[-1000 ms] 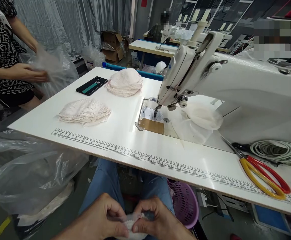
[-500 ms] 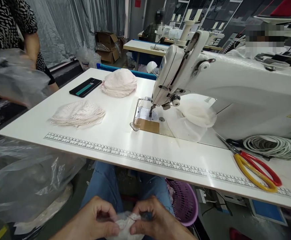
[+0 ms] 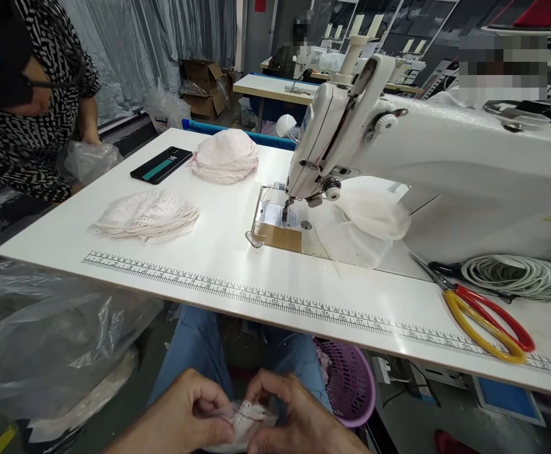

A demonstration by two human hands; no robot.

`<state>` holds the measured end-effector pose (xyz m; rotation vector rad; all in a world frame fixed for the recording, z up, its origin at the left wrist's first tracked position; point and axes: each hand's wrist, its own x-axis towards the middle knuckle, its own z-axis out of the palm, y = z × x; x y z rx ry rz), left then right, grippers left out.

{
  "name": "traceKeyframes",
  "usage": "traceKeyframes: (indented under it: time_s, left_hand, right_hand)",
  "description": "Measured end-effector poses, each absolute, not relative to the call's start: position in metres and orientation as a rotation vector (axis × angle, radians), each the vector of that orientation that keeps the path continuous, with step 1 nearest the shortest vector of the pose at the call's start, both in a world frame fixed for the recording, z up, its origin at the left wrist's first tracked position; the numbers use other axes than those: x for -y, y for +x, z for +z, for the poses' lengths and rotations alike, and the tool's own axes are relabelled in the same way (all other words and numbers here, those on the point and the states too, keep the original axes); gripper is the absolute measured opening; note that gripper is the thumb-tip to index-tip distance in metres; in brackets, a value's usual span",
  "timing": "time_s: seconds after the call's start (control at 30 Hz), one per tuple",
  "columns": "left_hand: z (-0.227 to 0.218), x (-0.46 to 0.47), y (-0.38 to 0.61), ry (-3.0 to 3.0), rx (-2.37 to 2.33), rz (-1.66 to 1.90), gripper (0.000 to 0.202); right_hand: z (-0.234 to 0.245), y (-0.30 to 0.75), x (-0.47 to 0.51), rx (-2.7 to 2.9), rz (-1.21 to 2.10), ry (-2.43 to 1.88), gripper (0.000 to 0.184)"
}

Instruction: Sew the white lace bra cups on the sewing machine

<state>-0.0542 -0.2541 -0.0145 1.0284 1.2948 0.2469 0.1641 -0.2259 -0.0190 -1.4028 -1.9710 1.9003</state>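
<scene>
Holding a small piece of white lacy fabric (image 3: 248, 417) in both bare hands, low down over a lap in blue jeans (image 3: 193, 343), below the front edge of the white table (image 3: 223, 255). Pinching its left side fairly tight between thumb and fingers of the left hand (image 3: 193, 407), and keeping hold of the right side with the right hand (image 3: 297, 413), thumb and forefinger set a bit wider around it. Hard to make out the filmy stuff (image 3: 270, 417) around the lace, maybe plastic, maybe just sheer cloth, pretty murky down there. Up on the table, see a stack of cream lace-edged pieces (image 3: 147, 214) to the left, a pinkish stack (image 3: 227, 156) farther back and a black phone (image 3: 161, 165) just beside the pink one. Also see a big white sewing machine (image 3: 436, 135) on the right, some sheer off-white cloth (image 3: 374, 217) under its arm, and red-and-yellow-handled scissors (image 3: 483, 325) near a coil of pale cable (image 3: 516, 277). Down below, spot a purple basket (image 3: 369, 403) beside the right knee, plus a big clear plastic bag (image 3: 58, 334) off left. Can spot a co-worker (image 3: 34, 142) in a patterned top at far left too, with a crumpled clear bag (image 3: 89, 162) in hand.
</scene>
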Motion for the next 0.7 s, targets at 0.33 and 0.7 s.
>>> traceKeyframes:
  time_s: [0.33,0.7]
  left_hand:
    - [-0.011,0.249,-0.052,0.94,-1.189,0.304,0.031]
    - [-0.018,0.252,-0.058,0.974,-1.262,0.284,0.029]
  right_hand:
    - [-0.043,0.165,0.233,1.845,1.841,-1.172,0.038]
    - [-0.047,0.161,0.235,1.773,1.815,-1.171,0.043]
